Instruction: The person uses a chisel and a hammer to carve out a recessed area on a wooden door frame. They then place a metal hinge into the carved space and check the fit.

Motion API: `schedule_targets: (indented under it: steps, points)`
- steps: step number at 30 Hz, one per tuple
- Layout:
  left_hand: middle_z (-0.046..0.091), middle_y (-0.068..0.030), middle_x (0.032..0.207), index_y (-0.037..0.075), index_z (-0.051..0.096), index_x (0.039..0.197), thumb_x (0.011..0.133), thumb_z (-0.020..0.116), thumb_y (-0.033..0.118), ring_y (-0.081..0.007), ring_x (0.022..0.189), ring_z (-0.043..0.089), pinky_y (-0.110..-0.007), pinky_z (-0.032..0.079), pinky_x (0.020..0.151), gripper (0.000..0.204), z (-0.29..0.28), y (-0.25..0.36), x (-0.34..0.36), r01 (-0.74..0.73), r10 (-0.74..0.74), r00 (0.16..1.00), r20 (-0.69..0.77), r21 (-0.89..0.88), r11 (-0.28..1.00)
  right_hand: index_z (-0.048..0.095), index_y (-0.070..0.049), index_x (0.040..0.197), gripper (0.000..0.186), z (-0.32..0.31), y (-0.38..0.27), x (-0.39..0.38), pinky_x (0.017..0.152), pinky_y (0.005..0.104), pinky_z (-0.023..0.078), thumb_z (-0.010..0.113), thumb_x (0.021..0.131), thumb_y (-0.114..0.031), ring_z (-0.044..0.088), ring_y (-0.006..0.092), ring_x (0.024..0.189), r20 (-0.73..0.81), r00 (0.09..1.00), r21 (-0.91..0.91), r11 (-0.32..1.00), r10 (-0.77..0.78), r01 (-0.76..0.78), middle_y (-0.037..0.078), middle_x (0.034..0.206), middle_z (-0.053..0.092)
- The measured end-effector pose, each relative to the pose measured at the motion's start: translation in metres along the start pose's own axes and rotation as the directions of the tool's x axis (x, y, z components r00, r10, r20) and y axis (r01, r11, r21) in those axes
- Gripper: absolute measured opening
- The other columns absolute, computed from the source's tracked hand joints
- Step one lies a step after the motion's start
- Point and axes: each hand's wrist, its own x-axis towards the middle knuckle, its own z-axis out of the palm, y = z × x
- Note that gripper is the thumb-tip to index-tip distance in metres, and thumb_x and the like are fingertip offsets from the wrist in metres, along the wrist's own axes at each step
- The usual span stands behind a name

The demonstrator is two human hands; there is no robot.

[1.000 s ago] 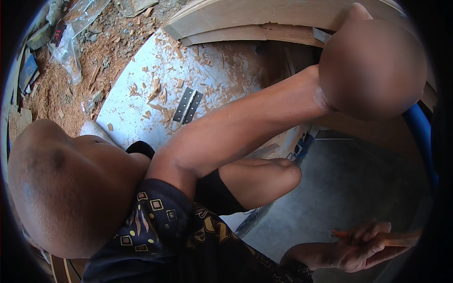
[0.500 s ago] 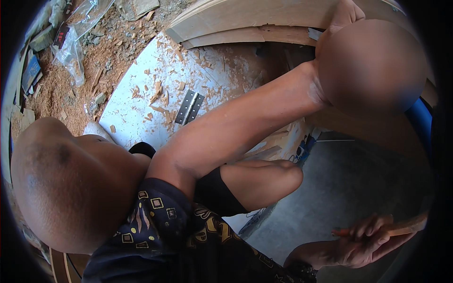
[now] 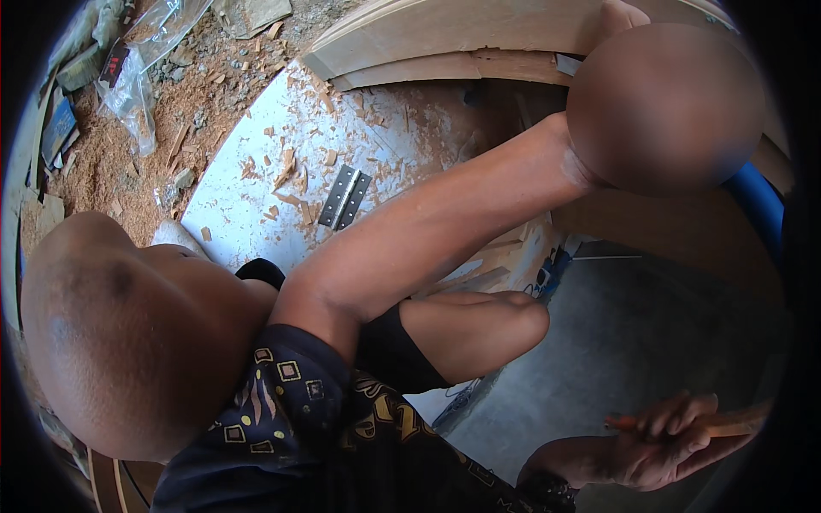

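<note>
My left arm reaches across to the upper right, toward a curved wooden panel [image 3: 410, 51] with a layered edge. A round blur covers most of my left hand [image 3: 623, 15]; only a small part shows above it, by the panel's upper edge. Whether those fingers hold anything is hidden. At the lower right my right hand [image 3: 657, 449] is closed around a wooden handle [image 3: 727, 422]. A short orange end [image 3: 623, 422] sticks out on the near side of the fist, while the tool's far end fades into the dark rim. The tool's kind cannot be made out.
A dark metal hinge [image 3: 345, 198] lies on a white board [image 3: 248, 188] strewn with wood shavings. Sawdust, rubble and a clear plastic bag [image 3: 132, 103] cover the ground at upper left. My bent knees flank the board. Smooth grey floor [image 3: 633, 333] lies at right, below a blue curved object [image 3: 757, 205].
The blurred area over my left hand has shifted slightly up and left. My right hand has turned a little with the wooden handle still in it. The hinge has not moved.
</note>
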Motion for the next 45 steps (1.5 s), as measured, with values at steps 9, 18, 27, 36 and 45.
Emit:
schedule_targets:
  steps: [9,18,27,36,45]
  points:
    - [0.031,0.0011,0.062,0.009,0.058,0.079,0.069,0.066,0.013,-0.0151,0.060,0.041,-0.034,0.027,0.063,0.013,0.014,0.001,-0.011,0.059,-0.061,0.997,-0.048,-0.031,0.998,0.029,-0.010,0.162,0.057,0.000,0.006,0.004,0.038,0.0166,0.024,0.050,0.110,-0.016,0.034,0.0068,0.054,-0.002,1.000,0.067,0.997,-0.023,0.024,0.007,0.082,0.043]
    - [0.032,0.0008,0.062,0.009,0.058,0.080,0.070,0.066,0.016,-0.0147,0.059,0.042,-0.034,0.027,0.064,0.014,0.004,-0.007,-0.010,0.019,-0.020,1.000,-0.022,-0.042,0.999,0.029,-0.009,0.162,0.057,-0.004,0.009,0.008,0.038,0.0164,0.025,0.050,0.109,-0.017,0.035,0.0067,0.054,-0.012,1.000,0.165,0.986,-0.001,0.003,0.007,0.081,0.044]
    - [0.035,0.0010,0.061,0.008,0.057,0.078,0.075,0.066,0.017,-0.0150,0.058,0.042,-0.034,0.026,0.065,0.013,0.002,-0.005,-0.015,0.011,-0.012,0.999,-0.042,-0.006,1.000,0.020,-0.009,0.164,0.062,0.001,0.007,-0.001,0.040,0.0164,0.026,0.049,0.110,-0.016,0.037,0.0065,0.056,-0.006,1.000,-0.097,0.995,0.020,-0.020,0.006,0.080,0.044]
    - [0.032,0.0009,0.059,0.009,0.056,0.077,0.076,0.065,0.016,-0.0149,0.057,0.040,-0.036,0.026,0.064,0.012,0.013,0.008,-0.005,-0.007,0.004,0.993,-0.119,-0.022,1.000,0.020,-0.008,0.164,0.058,-0.006,0.002,0.000,0.038,0.0158,0.028,0.044,0.111,-0.017,0.034,0.0068,0.056,0.012,0.999,0.024,0.999,0.045,-0.045,0.007,0.086,0.040]
    - [0.030,0.0013,0.059,0.010,0.055,0.076,0.075,0.065,0.017,-0.0145,0.056,0.038,-0.035,0.025,0.061,0.013,0.004,0.004,-0.005,-0.044,0.045,0.999,-0.003,0.073,0.996,0.023,-0.007,0.163,0.057,-0.001,0.003,-0.009,0.037,0.0171,0.026,0.046,0.111,-0.018,0.033,0.0066,0.054,-0.040,0.999,-0.108,0.994,0.029,-0.033,0.005,0.083,0.039]
